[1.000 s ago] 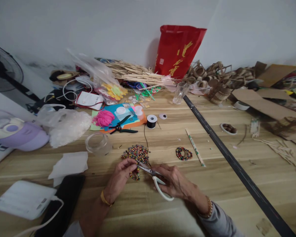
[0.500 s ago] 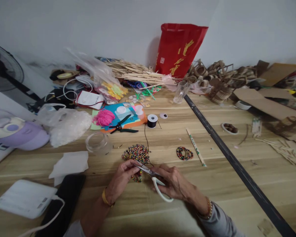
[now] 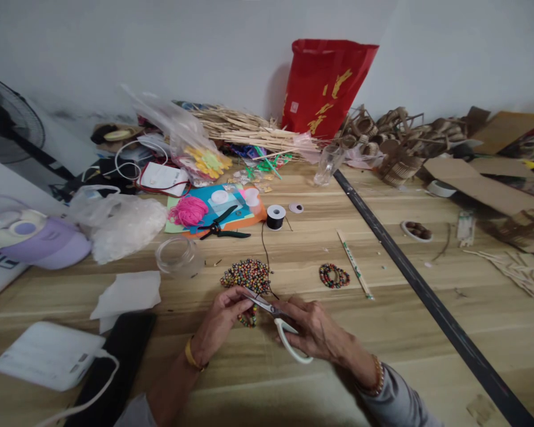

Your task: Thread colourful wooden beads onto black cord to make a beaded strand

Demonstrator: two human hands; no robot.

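Observation:
My right hand (image 3: 314, 329) is closed around white-handled scissors (image 3: 289, 344), whose blades point left to my left fingertips. In a pinch, my left hand (image 3: 225, 317) holds a beaded string (image 3: 248, 320); its loop of colourful beads hangs below the fingers. The exact spot where the blades meet the cord is too small to make out. Just beyond my hands lies a heap of loose multicoloured beads (image 3: 245, 274). Black cord (image 3: 266, 246) runs from a spool (image 3: 276, 217) down past the heap towards the scissors.
Beaded bracelets (image 3: 333, 276) and a paper-wrapped stick (image 3: 355, 264) lie right of the heap. Pliers (image 3: 222, 228) and pink yarn (image 3: 187, 210) rest on coloured sheets. A clear jar (image 3: 175, 255) stands left. A dark strip (image 3: 409, 267) crosses the table. A power bank (image 3: 47, 356) sits front left.
The hands and scissors hold almost the same pose. The view has shifted very slightly; nothing has visibly been picked up or let go.

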